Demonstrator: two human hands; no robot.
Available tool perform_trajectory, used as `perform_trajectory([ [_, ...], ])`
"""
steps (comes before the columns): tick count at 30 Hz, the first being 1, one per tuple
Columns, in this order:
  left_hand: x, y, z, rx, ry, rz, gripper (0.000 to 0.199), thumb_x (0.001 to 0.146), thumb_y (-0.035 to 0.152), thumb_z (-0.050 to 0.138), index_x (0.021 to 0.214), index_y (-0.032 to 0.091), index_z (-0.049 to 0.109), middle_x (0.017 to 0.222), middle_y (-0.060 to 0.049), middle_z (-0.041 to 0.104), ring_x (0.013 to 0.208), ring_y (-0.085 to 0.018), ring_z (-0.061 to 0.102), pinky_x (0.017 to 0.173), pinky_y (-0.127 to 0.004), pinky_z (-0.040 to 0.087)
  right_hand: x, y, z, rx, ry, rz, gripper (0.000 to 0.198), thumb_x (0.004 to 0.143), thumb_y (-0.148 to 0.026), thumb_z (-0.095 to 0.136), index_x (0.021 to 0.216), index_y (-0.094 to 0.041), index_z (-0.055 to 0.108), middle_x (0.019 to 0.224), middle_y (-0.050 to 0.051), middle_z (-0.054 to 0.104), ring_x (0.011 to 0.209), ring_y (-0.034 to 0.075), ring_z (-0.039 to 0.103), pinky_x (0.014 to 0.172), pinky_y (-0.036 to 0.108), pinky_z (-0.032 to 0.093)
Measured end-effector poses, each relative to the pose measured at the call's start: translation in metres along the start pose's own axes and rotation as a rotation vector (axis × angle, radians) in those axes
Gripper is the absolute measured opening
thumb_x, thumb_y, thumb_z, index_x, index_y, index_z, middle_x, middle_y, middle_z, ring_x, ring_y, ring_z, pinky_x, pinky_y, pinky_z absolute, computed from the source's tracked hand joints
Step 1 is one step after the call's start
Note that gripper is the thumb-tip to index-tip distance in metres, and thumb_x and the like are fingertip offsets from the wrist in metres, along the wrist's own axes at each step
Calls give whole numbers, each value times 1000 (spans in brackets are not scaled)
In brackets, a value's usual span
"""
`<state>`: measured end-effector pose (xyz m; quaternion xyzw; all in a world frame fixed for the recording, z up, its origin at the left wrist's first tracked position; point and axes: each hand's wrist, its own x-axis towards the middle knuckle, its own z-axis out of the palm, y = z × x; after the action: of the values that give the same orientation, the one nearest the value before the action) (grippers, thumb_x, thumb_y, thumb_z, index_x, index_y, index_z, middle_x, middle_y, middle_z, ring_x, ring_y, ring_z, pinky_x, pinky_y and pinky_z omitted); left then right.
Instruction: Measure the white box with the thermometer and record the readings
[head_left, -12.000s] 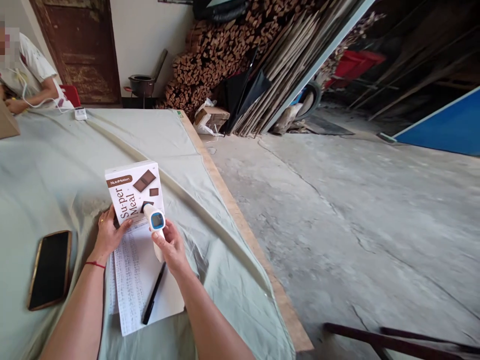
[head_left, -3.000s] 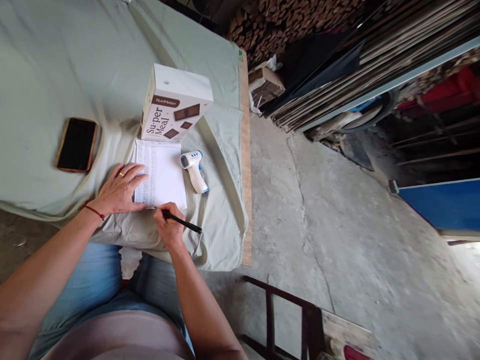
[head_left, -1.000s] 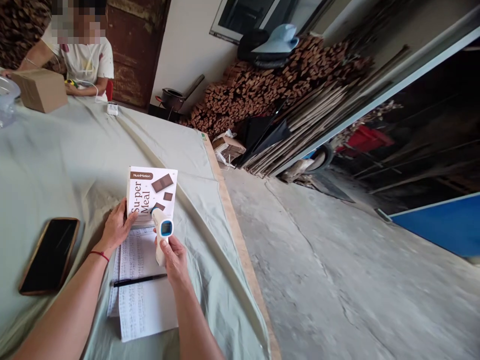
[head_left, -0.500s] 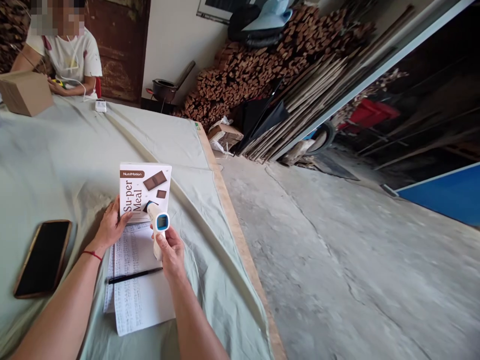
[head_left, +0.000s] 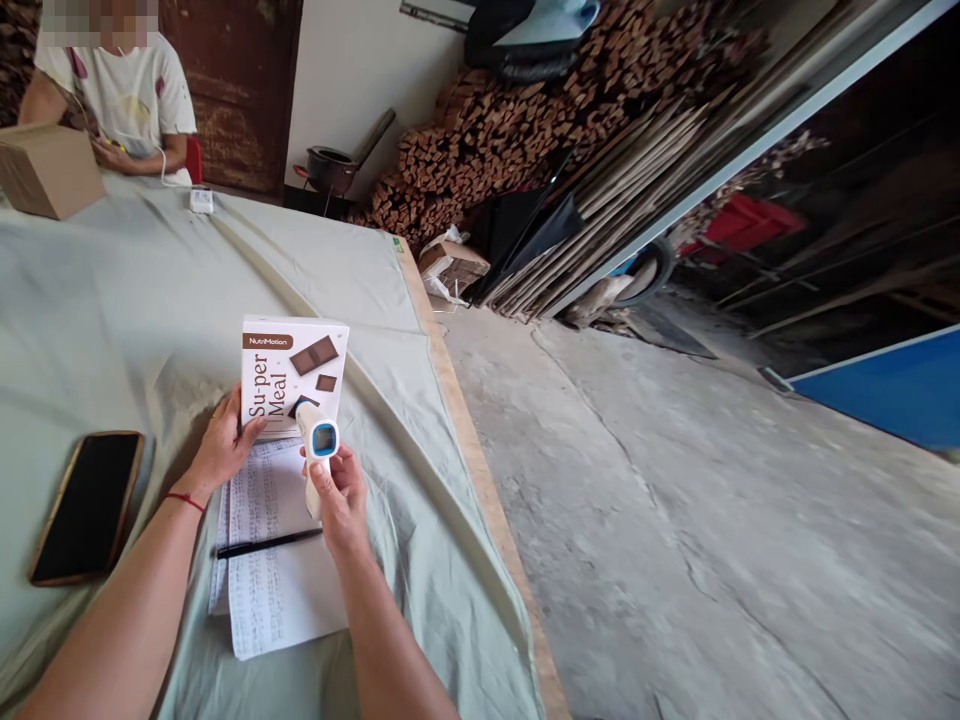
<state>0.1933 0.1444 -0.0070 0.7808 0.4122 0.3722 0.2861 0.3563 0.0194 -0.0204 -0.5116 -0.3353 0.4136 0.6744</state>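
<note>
Pale green cloth covers the surface (head_left: 112,300), seen from the head camera. An infrared thermometer (head_left: 316,447) is clasped by its handle in the right hand (head_left: 339,497), whose grip is closed around it, nose toward the white box (head_left: 291,374) just beyond. That box is steadied upright by the left hand (head_left: 222,447), fingers resting on its edge. Below the grip lie written sheets (head_left: 274,550) and a pen (head_left: 268,543); a phone (head_left: 84,506) lies further left.
</note>
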Motion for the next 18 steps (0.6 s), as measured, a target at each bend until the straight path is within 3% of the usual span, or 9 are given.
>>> perform_trajectory([
  [7, 1, -1, 1, -13, 1, -19, 61, 97, 67, 46, 135, 19, 54, 138, -17, 62, 131, -34, 57, 114, -54, 44, -1, 2, 1, -47, 3, -4, 60, 78, -68, 72, 118, -25, 63, 104, 6, 75, 85, 21, 68, 78, 36, 55],
  [18, 2, 8, -1, -34, 21, 7, 62, 96, 70, 47, 135, 21, 53, 136, -15, 63, 129, -33, 58, 112, -51, 47, -1, 1, -1, -32, -7, 4, 53, 78, -63, 74, 116, -26, 64, 111, 7, 76, 93, 24, 71, 85, 39, 57],
])
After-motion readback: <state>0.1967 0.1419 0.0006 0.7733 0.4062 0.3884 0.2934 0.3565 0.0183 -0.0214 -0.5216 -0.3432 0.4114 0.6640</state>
